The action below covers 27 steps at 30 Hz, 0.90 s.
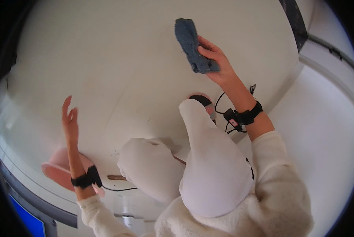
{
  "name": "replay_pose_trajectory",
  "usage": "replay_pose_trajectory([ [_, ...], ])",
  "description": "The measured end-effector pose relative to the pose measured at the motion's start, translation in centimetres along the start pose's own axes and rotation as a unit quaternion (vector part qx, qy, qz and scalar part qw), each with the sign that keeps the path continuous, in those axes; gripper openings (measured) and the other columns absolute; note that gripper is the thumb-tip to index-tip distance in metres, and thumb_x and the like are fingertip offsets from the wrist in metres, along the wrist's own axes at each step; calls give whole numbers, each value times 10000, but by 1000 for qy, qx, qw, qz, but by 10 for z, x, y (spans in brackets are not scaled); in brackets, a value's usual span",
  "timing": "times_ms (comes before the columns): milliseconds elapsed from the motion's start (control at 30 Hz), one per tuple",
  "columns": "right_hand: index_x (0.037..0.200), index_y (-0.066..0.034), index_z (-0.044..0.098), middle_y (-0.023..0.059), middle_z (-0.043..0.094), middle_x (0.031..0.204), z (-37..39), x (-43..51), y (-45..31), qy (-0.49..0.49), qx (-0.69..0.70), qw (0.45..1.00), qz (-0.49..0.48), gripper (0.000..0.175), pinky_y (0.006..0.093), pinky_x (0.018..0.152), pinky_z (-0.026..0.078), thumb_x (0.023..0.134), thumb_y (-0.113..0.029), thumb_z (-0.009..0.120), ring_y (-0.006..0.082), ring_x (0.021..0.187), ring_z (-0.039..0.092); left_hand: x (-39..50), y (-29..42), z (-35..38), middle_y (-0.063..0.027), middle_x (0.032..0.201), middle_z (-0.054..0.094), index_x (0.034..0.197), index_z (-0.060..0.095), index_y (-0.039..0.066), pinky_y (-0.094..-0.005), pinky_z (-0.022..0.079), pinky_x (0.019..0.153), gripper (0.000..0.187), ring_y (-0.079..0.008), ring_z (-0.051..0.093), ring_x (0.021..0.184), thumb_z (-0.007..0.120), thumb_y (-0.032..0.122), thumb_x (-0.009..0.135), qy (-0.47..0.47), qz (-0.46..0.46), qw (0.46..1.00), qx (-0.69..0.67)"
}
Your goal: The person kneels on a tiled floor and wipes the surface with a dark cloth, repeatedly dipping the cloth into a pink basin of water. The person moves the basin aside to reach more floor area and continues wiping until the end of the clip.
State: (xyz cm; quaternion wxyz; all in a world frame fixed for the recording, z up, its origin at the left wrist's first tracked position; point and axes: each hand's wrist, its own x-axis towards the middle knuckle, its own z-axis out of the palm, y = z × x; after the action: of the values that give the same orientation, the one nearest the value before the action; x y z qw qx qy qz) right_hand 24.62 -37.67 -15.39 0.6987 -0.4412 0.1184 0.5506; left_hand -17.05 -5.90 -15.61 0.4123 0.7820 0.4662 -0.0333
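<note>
My right hand (218, 60) grips a folded blue-grey cloth (186, 38) by its right side, thumb on top. The cloth is over the pale floor (129, 44); whether it touches the floor I cannot tell. Off to the left, my left hand (70, 121) is raised with its fingers apart and nothing in it. Partly behind my left forearm is a pink plastic tub (57, 169), partly hidden by that arm.
Black straps with small devices circle both wrists, the right device (236, 118) trailing black cables. My bent knees in white trousers (150, 166) fill the lower middle, with a shoe (205, 102) beyond one. A white panel (313, 118) stands at right; dark edging (40, 201) runs lower left.
</note>
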Motion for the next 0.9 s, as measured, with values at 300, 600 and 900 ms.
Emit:
replay_pose_trajectory([
  [300, 1361, 37, 398, 100, 558, 1203, -116, -91, 32, 188, 31, 961, -200, 516, 299, 850, 478, 889, -57, 583, 172, 1017, 575, 149, 12, 167, -197, 1516, -213, 1494, -33, 310, -669, 30, 1038, 958, -373, -198, 1399, 649, 448, 836, -29, -11, 975, 219],
  [600, 1377, 18, 377, 101, 536, 1260, -222, -161, 119, 313, 86, 909, -261, 521, 317, 925, 451, 893, -47, 557, 187, 1091, 552, 207, -34, 228, -148, 1501, -293, 1471, -131, 345, -698, 41, 1025, 990, -323, -268, 1387, 614, 506, 839, -51, -52, 961, 268],
  [900, 1339, 23, 451, 100, 559, 1248, -283, -143, 134, 363, 105, 881, -286, 476, 296, 866, 484, 874, 15, 552, 192, 1056, 577, 226, -106, 213, -181, 1533, -146, 1491, -28, 328, -609, 136, 1074, 979, -347, -65, 1427, 684, 363, 820, -17, 31, 960, 278],
])
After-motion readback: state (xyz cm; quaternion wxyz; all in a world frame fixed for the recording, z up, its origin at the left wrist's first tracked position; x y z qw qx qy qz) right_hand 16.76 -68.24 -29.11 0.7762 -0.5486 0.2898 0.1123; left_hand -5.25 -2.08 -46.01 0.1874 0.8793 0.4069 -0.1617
